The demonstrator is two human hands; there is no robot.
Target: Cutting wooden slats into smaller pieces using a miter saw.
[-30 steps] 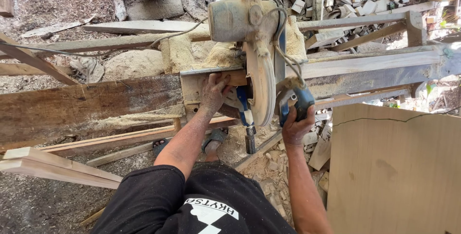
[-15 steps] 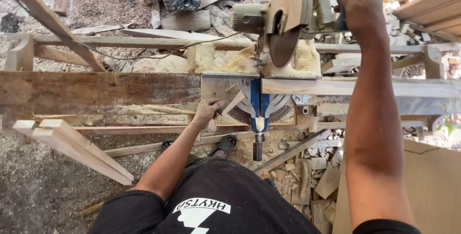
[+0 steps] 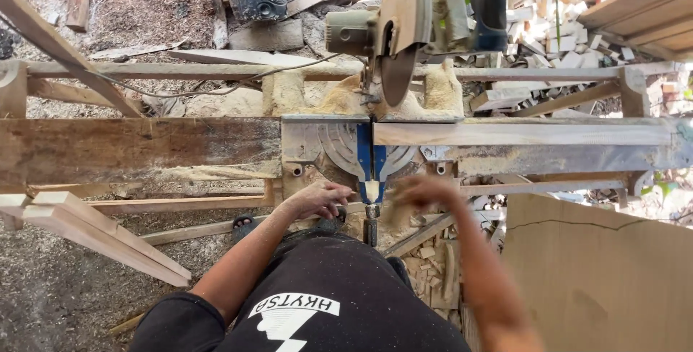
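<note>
Head view showed the saw (image 3: 404, 27) raised at upper centre, clear of the plank (image 3: 520, 133). Left hand (image 3: 321, 199) rested loosely at the worktop (image 3: 317, 146) edge; right hand (image 3: 422, 194) was blurred, its grip unreadable.

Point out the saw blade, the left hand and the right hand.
saw blade (image 3: 397, 70), head view, on the lower flat face of the raised disc.
left hand (image 3: 321, 198), head view, on the back of the hand at the saw base's front edge.
right hand (image 3: 426, 192), head view, on the blurred knuckles.
</note>
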